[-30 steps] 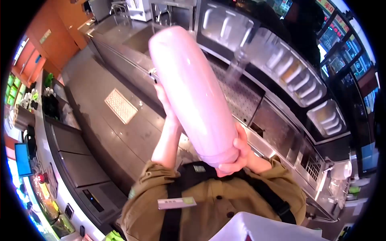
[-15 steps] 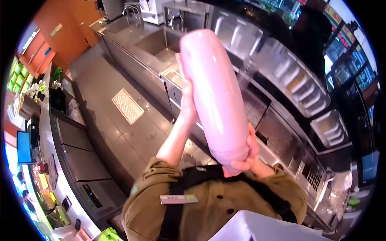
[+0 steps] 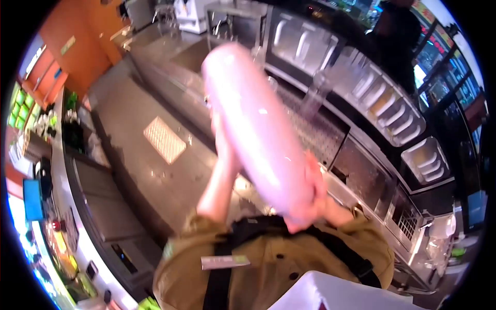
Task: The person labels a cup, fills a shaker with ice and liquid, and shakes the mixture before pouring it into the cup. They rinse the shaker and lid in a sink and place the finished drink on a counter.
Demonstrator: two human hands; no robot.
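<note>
A long, glossy pink shaker is held up at a tilt in front of my chest. Its broad end points up and left, and its narrower end points down toward me. My left hand is pressed along its left side, with most of the fingers hidden behind it. My right hand wraps around the lower end, slightly smeared by motion.
Beyond the shaker runs a steel counter with a perforated drain tray and several lidded inset containers. A pale mat lies on the floor. At left stands another counter holding a blue-screened device.
The shaker's upper end has swung left, and its body leans more. Both hands have moved with it, keeping their hold.
</note>
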